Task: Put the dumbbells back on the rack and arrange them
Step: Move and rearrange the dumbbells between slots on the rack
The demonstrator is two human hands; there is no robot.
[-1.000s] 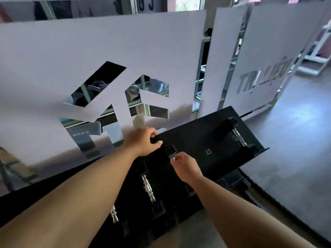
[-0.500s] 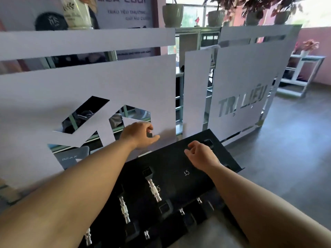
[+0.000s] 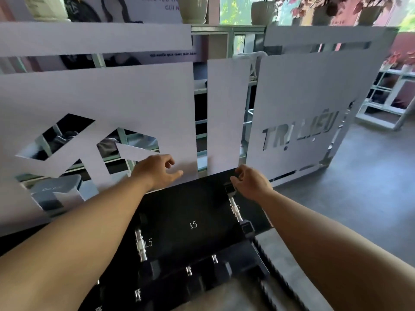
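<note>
1. Left hand: hovering empty by the white panel, fingers loosely apart.
2. Left dumbbell: lying on the rack.
3. Right hand: fingers curled at the far head of the right dumbbell; cannot tell if clamped. With a loose hold, might slide down the sloped shelf.

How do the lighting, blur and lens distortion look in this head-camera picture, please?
Head view: daylight glares through the window; the black rack reads dark, only the chrome dumbbell handle and chalked 15 standing out. Same head view: the wide lens swells the forearms toward the bottom edge; the lower tier smears, while left hand and right hand look fairly sharp.
</note>
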